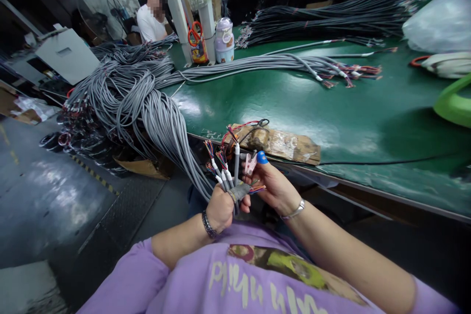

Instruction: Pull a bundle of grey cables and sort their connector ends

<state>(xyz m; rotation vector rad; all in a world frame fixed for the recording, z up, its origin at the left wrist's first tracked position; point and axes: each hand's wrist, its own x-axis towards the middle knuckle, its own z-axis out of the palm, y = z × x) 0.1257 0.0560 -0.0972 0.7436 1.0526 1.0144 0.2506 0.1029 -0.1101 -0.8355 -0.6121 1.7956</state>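
Note:
My left hand (220, 208) is closed around several grey cables (225, 179). Their white-banded ends point up and fan out into thin coloured wires (222, 157). A grey wrapping (239, 192) covers a digit of this hand, and more coloured wire ends (258, 189) stick out beside it. My right hand (273, 185) is at the bench edge with its fingers bent in, a blue cover (262, 157) on one fingertip. Right by those fingers is a pink clip (250, 164). Whatever the right fingers pinch is hidden from view.
A taped cardboard piece (283, 143) lies along the green bench (331, 113) edge, with red and black leads. A big heap of grey cable (121, 83) hangs over the left side. Behind stand a cup (224, 41) and orange-handled scissors (195, 33). A person (150, 22) sits farther back.

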